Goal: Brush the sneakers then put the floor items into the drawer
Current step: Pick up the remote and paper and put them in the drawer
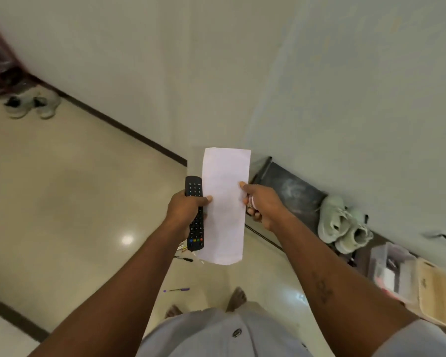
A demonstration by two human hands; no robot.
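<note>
Fingers of the left hand (186, 208) curl round one black remote control (195, 188), its thumb lying across onto the left edge of one white sheet of paper (224, 204). The thumb and forefinger of the right hand (264, 206) pinch the sheet's right edge, and the remaining fingers curl over a small pale object that cannot be identified. The sheet stands upright between the two hands and shows no legible writing. The remote carries a row of four coloured keys near its lower end (the key legends are too small to read). Below the hands, two pens lie on the glossy cream floor (62, 202): one black pen (183, 259) and, nearer the person's two bare feet, one purple pen (177, 289). To the right, one pair of pale grey-green sneakers (343, 225) sits against the wall (216, 73), just beside a dark low stand (291, 191). A second, similar pair of sneakers (32, 105) sits far off at the upper left, also against the wall, making four shoes in all. At the far right, a translucent plastic box (390, 266) and a light wooden tray (434, 292) rest side by side; whether the box is the drawer cannot be told.
</note>
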